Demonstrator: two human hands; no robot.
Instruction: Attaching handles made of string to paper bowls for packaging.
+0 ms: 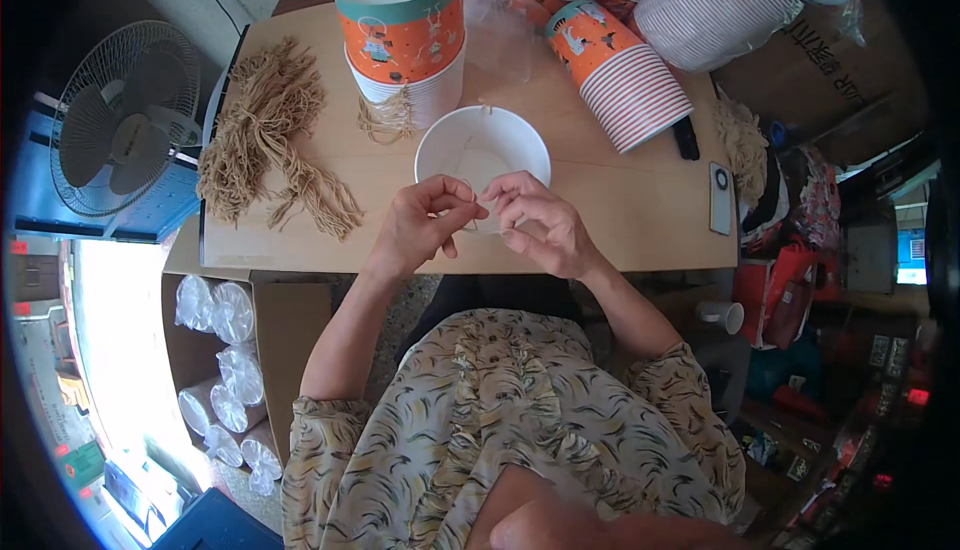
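Note:
A white paper bucket (440,153) stands with its open mouth up near the table's front edge. Over its near rim, my left hand (428,222) pinches a thin tan cord (473,188) between thumb and forefinger. Close beside it, my right hand (545,227) has its fingers curled in a pinch at the same cord; the fingertips partly hide it. A bit of cord also shows at the bucket's far rim. Farther back on the left, an upside-down stack of orange-and-teal paper buckets (402,35) has loops of tan cord (388,115) hanging at its side.
A heap of tan cords (265,130) lies at the table's left. Nested buckets (630,90) lie on their side at the right, near a phone (720,198). Bagged bucket stacks (715,10) sit behind. A fan (125,118) stands left; below is a carton (290,325) with plastic-wrapped rolls.

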